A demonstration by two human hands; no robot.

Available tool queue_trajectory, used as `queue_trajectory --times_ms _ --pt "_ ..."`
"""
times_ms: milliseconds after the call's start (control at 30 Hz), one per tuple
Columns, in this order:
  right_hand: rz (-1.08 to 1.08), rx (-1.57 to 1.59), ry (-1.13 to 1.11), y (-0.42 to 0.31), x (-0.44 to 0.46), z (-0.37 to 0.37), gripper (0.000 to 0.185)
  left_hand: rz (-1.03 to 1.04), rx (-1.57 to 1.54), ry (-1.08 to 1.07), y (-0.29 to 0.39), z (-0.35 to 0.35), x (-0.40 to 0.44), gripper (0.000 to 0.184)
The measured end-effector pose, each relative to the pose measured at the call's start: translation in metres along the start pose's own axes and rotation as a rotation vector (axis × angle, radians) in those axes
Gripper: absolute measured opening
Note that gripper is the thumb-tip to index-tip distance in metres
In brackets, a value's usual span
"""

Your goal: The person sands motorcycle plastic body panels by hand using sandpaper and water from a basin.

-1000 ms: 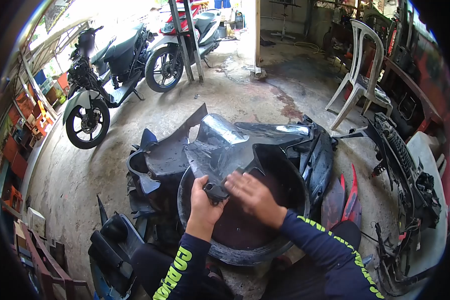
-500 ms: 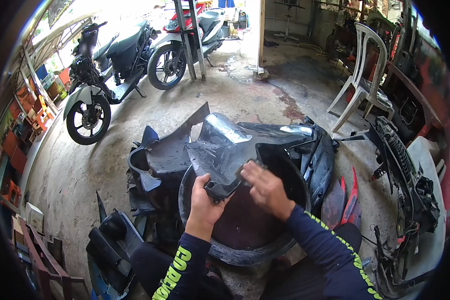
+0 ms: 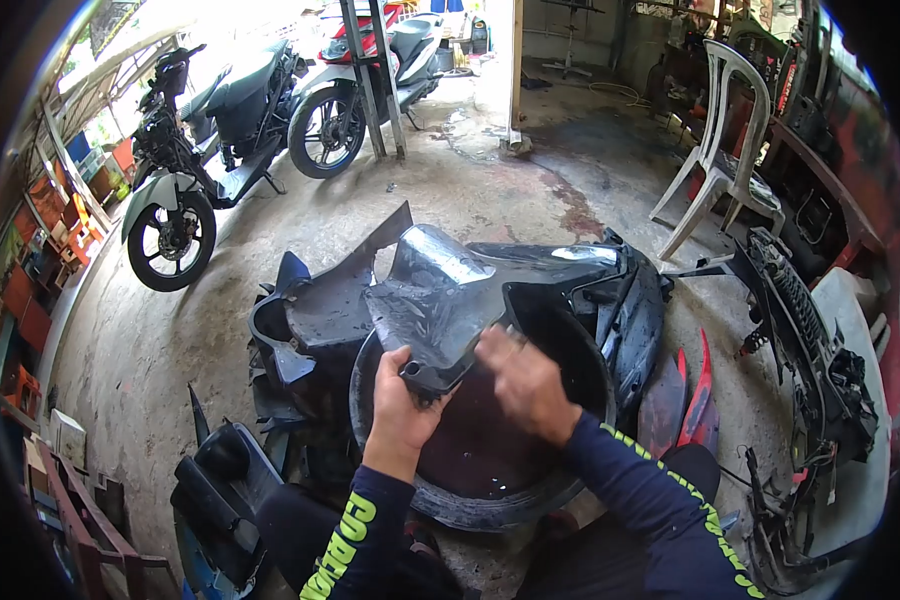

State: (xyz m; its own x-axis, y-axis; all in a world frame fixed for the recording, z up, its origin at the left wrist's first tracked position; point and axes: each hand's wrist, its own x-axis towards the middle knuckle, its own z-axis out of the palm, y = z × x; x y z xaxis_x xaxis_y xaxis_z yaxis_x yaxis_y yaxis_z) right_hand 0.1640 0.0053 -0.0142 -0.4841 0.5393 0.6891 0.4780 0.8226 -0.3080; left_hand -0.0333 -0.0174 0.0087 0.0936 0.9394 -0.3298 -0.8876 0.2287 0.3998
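A wet, dark motorcycle body panel (image 3: 432, 325) lies across a round black basin (image 3: 490, 512) with dark liquid in it. My left hand (image 3: 402, 415) is closed around the panel's near corner, thumb on top beside a round hole. Against the panel's right edge, my right hand (image 3: 522, 385) has its fingers bent and pressed together, slightly smeared by motion. Whatever sits under those fingers is hidden. The far end of the panel reaches right, over other dark fairing pieces (image 3: 635, 335).
More dark fairings (image 3: 320, 315) lie left of the basin, with another piece (image 3: 230, 485) near my left knee. Red panels (image 3: 698, 390) and a black frame part (image 3: 810, 370) are at right. A plastic chair (image 3: 725, 150) and two motorcycles (image 3: 225, 150) stand beyond.
My right hand has shifted slightly down the panel's right edge, its fingers more smeared. My left hand keeps its hold. The whole view has shifted a little.
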Motion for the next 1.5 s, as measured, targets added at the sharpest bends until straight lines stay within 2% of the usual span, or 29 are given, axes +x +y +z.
queue_trajectory --times_ms 67,133,200,233,333,367,467,567,600,667,700,733,800,867,933,1000,1067,1100,1200,1233,1267,1333,1367,1400,1467,1500 --pt "0.163 -0.02 0.058 0.036 0.003 0.006 0.038 -0.01 0.018 0.041 -0.006 -0.002 0.004 0.042" --pt "0.119 -0.109 0.038 0.012 0.003 0.007 0.04 0.01 0.017 0.055 -0.007 -0.002 0.007 0.042" --pt "-0.012 -0.019 -0.022 -0.017 0.0 0.005 0.041 -0.001 0.006 0.009 -0.003 -0.003 0.003 0.042" --pt "-0.063 -0.042 0.017 -0.003 0.003 0.003 0.042 0.011 0.007 -0.003 -0.003 -0.002 0.003 0.042" --pt "0.124 -0.128 0.048 0.032 0.01 0.008 0.041 0.001 0.0 0.018 -0.007 -0.004 0.006 0.042" --pt "0.074 -0.177 0.06 0.019 0.002 0.014 0.041 0.022 0.022 0.04 -0.008 -0.005 0.008 0.041" --pt "-0.067 -0.036 -0.01 -0.016 0.001 0.008 0.041 -0.025 -0.034 0.004 -0.001 -0.008 0.008 0.04" --pt "0.13 -0.122 0.022 0.039 0.005 0.014 0.045 0.024 0.017 0.039 -0.008 -0.002 0.008 0.041" --pt "0.127 -0.121 0.021 0.024 0.004 0.016 0.045 0.026 0.015 0.04 -0.008 -0.005 0.01 0.041" --pt "0.009 -0.091 -0.026 -0.023 0.002 0.013 0.04 0.02 0.046 0.169 -0.009 -0.012 0.017 0.041" --pt "0.005 -0.004 -0.039 -0.03 0.003 0.009 0.037 -0.015 -0.01 0.08 -0.005 -0.011 0.012 0.04" --pt "0.004 -0.004 -0.039 -0.017 0.006 0.007 0.037 -0.014 -0.011 0.079 -0.005 -0.007 0.01 0.04" --pt "0.143 -0.098 0.021 0.017 0.018 0.005 0.037 0.039 0.0 0.041 -0.008 -0.001 0.009 0.04" --pt "0.2 -0.119 -0.046 0.0 0.009 0.011 0.042 0.062 0.021 0.058 -0.012 -0.006 0.018 0.042" --pt "-0.012 -0.025 -0.049 -0.037 -0.001 0.014 0.046 0.017 -0.013 0.075 -0.008 -0.018 0.023 0.043" --pt "-0.047 -0.004 -0.007 -0.003 0.0 0.012 0.043 -0.028 -0.06 -0.009 -0.005 -0.014 0.018 0.041" --pt "0.159 -0.054 0.051 0.038 0.003 0.017 0.04 0.042 0.018 0.066 -0.011 0.003 0.01 0.041" --pt "0.143 -0.14 0.058 0.025 0.001 0.02 0.04 0.072 0.022 0.069 -0.016 0.0 0.013 0.041" --pt "-0.006 0.043 -0.051 -0.031 -0.007 0.014 0.044 0.004 -0.024 0.033 -0.01 -0.014 0.022 0.041" --pt "-0.061 0.017 -0.037 -0.013 -0.005 0.01 0.046 -0.007 -0.018 -0.034 -0.008 -0.017 0.024 0.042" --pt "0.045 -0.006 0.039 0.011 -0.004 0.018 0.045 -0.007 -0.019 -0.028 -0.011 -0.021 0.023 0.042" --pt "0.158 -0.117 0.038 0.024 0.006 0.016 0.044 0.064 0.051 0.054 -0.019 -0.008 0.021 0.043" --pt "0.138 -0.085 0.05 0.011 -0.001 0.023 0.041 0.073 0.039 0.065 -0.021 -0.009 0.023 0.043" --pt "0.015 -0.054 0.023 -0.01 -0.005 0.022 0.041 0.071 0.041 0.062 -0.019 -0.012 0.026 0.043" --pt "-0.061 -0.011 -0.022 -0.005 -0.005 0.016 0.041 -0.009 -0.006 0.048 -0.013 -0.024 0.03 0.043" --pt "0.06 -0.074 0.003 0.012 -0.007 0.02 0.04 0.038 0.01 0.039 -0.015 -0.017 0.024 0.04"
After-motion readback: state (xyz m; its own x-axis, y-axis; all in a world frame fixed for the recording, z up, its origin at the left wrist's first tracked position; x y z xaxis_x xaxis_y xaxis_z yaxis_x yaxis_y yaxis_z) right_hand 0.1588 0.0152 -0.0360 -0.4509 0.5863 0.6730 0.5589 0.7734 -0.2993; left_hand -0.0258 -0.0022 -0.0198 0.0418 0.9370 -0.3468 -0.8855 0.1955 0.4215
